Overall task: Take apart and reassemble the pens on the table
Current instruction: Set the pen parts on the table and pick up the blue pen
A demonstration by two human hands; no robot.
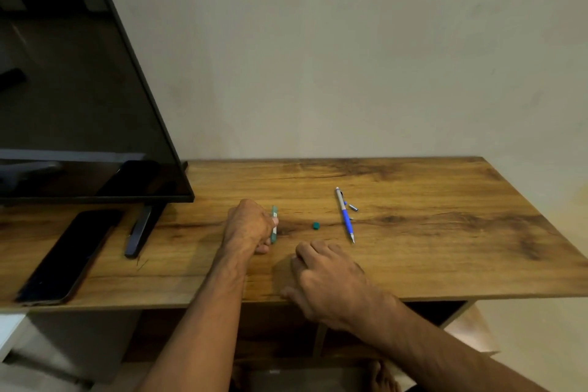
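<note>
Green pen [274, 223]: mid-tabletop [445, 248], gripped in left hand [249, 226]; loose green cap [315, 225] just beside.
Blue pen [344, 215]: toward right edge, silver part [353, 207] detached alongside.
Right hand [331, 277]: loosely curled, empty, near front edge.
Step, judged: disassembly.
Next: right-hand pinch on barrel, steady pull.

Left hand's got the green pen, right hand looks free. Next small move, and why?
Probably: the right hand reaches forward and pinches the small green piece lying loose on the table. It matches the colour of the green pen gripped by the left hand, lies just beyond the right hand's fingers, and that hand holds nothing.
</note>
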